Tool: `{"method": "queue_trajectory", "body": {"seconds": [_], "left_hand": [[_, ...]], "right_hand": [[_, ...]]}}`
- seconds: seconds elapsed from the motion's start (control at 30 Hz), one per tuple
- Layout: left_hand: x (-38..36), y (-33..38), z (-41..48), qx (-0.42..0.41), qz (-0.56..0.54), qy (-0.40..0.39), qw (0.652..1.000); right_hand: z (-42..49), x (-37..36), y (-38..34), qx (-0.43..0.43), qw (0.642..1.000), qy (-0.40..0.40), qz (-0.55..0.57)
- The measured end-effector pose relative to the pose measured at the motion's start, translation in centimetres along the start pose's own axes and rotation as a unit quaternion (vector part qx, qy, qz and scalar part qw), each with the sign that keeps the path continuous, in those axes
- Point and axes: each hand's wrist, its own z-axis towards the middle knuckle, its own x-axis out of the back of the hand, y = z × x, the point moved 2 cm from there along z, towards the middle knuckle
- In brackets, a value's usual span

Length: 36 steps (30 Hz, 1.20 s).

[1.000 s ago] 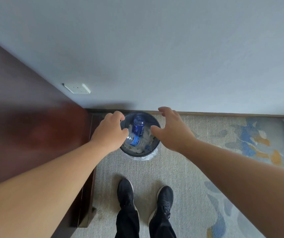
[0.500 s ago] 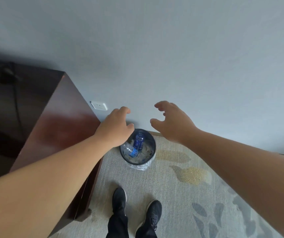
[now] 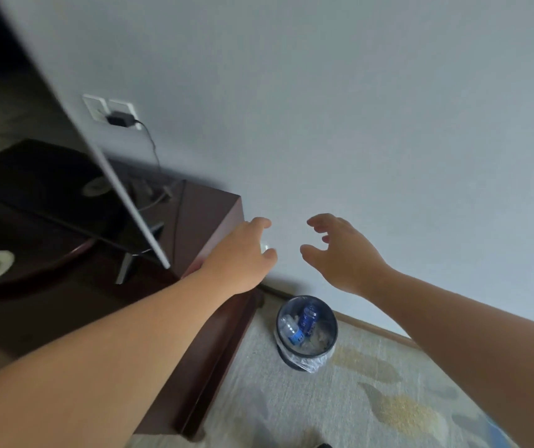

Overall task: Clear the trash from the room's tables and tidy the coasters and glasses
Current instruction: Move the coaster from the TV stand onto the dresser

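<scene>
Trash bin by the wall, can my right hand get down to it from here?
Probably yes. The right hand is open and empty, raised above the trash bin, with nothing between them. The cabinet stands beside the bin, not over it.

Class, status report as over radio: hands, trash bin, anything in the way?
Left hand open, empty. Right hand open, empty. Trash bin on carpet, bottles inside. Cabinet beside it, not blocking.
</scene>
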Motion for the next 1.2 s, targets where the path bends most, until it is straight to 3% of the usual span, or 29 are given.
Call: {"method": "queue_trajectory", "body": {"seconds": [0.23,0.6,1.2], "left_hand": [[8.7,-3.6,-11.5,0.012,0.005,0.085,0.996],[20.9,-9.7,-23.3,0.132,0.037,0.219,0.966],[25.3,-14.4,-37.4,0.378,0.081,0.322,0.864]], "right_hand": [[-5.9,-1.5,-11.1,0.086,0.996,-0.009,-0.012],[-9.0,-4.2,-26.8,0.26,0.963,-0.067,-0.002],[-11.0,-14.3,-39.7,0.457,0.856,-0.239,0.026]]}}
